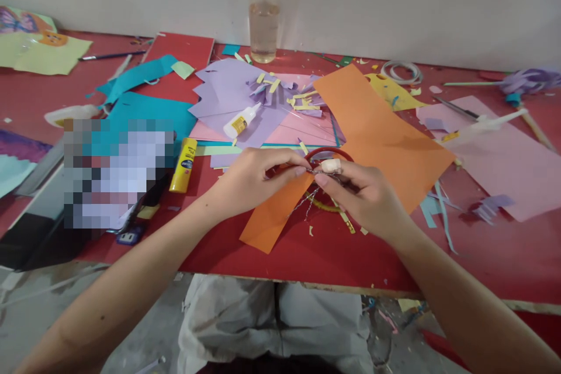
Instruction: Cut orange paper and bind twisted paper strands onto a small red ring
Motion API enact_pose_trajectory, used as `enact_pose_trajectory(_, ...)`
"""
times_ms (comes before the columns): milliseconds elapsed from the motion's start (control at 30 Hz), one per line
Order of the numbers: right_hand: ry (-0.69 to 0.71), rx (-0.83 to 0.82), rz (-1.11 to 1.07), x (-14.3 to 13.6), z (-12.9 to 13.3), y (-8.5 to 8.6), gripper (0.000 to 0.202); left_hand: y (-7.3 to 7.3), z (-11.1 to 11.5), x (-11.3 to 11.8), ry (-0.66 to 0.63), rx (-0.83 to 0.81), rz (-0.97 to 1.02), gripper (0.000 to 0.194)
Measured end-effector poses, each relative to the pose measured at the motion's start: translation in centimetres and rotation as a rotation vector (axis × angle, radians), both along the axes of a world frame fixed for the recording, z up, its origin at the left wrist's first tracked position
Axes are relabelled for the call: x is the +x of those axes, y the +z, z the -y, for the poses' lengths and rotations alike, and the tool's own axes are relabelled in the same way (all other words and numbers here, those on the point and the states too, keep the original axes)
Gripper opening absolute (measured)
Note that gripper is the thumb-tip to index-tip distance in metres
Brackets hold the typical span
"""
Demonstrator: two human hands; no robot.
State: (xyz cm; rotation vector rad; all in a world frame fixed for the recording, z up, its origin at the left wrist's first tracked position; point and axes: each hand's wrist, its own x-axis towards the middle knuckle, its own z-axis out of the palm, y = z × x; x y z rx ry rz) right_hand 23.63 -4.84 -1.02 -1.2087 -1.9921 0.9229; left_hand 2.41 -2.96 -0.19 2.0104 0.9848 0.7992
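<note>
My left hand [256, 175] and my right hand [368, 193] meet above the red table, each pinching a thin twisted wire [309, 204] between thumb and fingers. Loose twisted ends of the wire hang below the fingertips. A white wrap [331, 166] shows around a finger of my right hand. Beneath my hands lies an orange paper strip [269, 222]. Behind the fingers curves a red ring-shaped thing [335, 151], partly hidden, with a yellow curved edge [326, 204] below; I cannot tell what they belong to.
A yellow glue stick [183, 166] stands left of my hands, near a blurred-out phone-like device [127, 175]. Beyond lie a small glue bottle [241, 121], purple paper [219, 85] and a large orange sheet [385, 140]. A clear container of liquid [263, 32] stands by the wall. Pink paper [495, 158] lies right.
</note>
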Motion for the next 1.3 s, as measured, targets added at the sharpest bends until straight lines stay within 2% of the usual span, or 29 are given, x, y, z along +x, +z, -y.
enact_pose_trajectory(1300,0.014,0.032,-0.015,-0.10,-0.06,-0.14,0.024,-0.05,-0.11,0.06,0.007,-0.036,0.030,0.019)
